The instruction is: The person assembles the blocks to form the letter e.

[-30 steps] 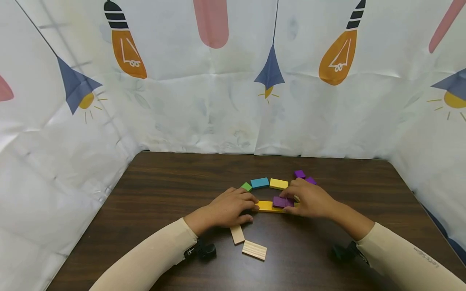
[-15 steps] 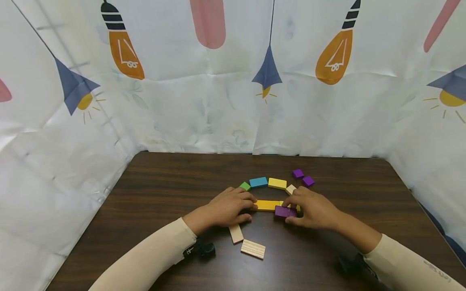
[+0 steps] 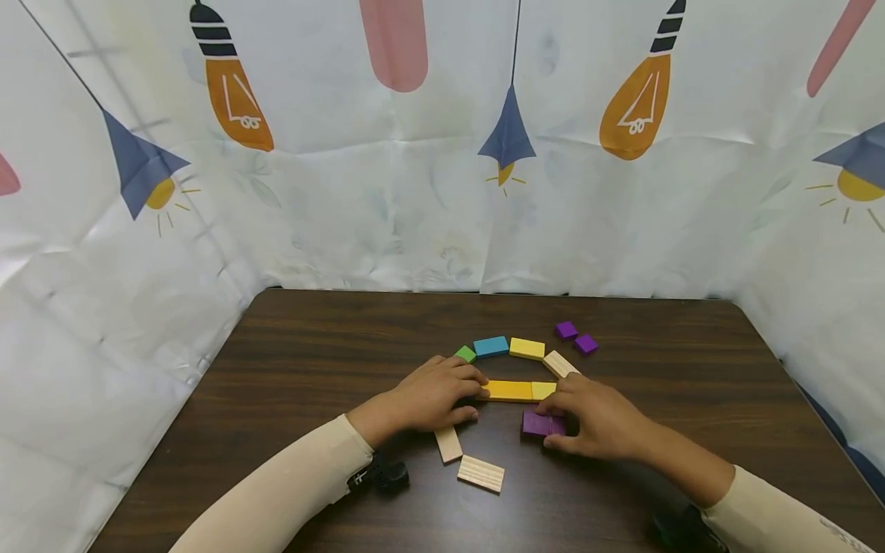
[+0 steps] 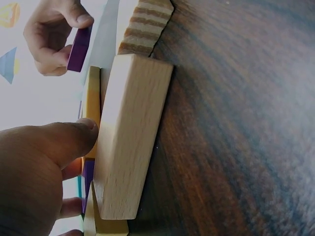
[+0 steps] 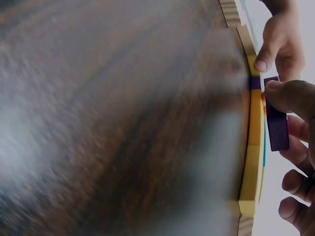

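Note:
My right hand (image 3: 601, 418) pinches a purple wooden block (image 3: 539, 425) between thumb and fingers, just nearer than a row of blocks; in the right wrist view the purple block (image 5: 276, 125) looks raised. My left hand (image 3: 432, 393) rests palm down at the row's left end, fingers reaching over it and thumb on the near side. The row shows an orange block (image 3: 508, 392) and, touching it, a yellow block (image 3: 542, 391). Left of these, my left hand hides part of the row. Its thumb (image 4: 81, 135) lies by the row in the left wrist view.
An arc beyond the row holds a green block (image 3: 466, 354), a blue block (image 3: 491, 347), a yellow block (image 3: 528, 349) and a plain wood block (image 3: 558, 364). Two small purple blocks (image 3: 576, 338) lie behind. Nearer are plain wood blocks (image 3: 482, 473) on the dark table (image 3: 346, 330).
My right hand has drawn the purple block off the orange and yellow row and toward me, uncovering the row and the wood block behind. My left hand has stayed in place.

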Demonstrator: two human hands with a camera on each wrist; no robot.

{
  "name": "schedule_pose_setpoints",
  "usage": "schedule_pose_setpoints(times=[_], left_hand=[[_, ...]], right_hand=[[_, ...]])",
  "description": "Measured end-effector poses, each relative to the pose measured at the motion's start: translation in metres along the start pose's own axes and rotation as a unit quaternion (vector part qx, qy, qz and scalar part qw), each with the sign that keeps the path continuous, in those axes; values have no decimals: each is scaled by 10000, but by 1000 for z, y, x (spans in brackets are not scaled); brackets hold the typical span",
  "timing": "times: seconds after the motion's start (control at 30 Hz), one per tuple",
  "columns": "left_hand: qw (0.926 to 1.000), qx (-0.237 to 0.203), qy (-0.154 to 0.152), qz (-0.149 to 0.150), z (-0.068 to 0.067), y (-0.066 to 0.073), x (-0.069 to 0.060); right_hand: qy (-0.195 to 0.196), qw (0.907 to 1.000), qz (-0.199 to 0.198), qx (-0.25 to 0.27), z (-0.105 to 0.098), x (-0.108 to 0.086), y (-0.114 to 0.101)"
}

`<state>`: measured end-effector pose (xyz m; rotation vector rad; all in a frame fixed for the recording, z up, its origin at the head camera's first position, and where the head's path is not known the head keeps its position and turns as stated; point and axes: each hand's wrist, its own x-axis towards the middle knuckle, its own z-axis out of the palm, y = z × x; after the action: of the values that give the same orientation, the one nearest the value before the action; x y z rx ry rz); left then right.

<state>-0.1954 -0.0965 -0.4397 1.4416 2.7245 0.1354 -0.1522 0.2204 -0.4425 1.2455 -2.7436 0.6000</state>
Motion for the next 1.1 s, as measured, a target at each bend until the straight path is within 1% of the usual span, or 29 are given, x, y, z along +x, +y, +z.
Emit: schedule_pose_setpoints(times=[0.23, 0.33, 0.53, 0.83, 0.97, 1.1], left_hand=[[10000, -23, 29, 27, 0, 0, -1], [10000, -31, 37, 42, 0, 0, -1], [10000, 10, 49, 40, 0, -1, -1], [10000, 21, 56, 24, -1, 0, 0], [10000, 13, 46, 16, -1, 0, 0], [10000, 6, 45, 18, 0, 0, 0]], right_hand=[[138, 9997, -207, -2, 5, -5, -9], [132, 9995, -284, 65, 8, -6, -13], [-82, 9991, -334, 264, 13, -8, -19], [-369, 9979, -377, 363, 18, -11, -25], [-424, 9971, -442, 445, 20, -12, -28], [-375, 9965, -554, 492, 23, -13, -31]])
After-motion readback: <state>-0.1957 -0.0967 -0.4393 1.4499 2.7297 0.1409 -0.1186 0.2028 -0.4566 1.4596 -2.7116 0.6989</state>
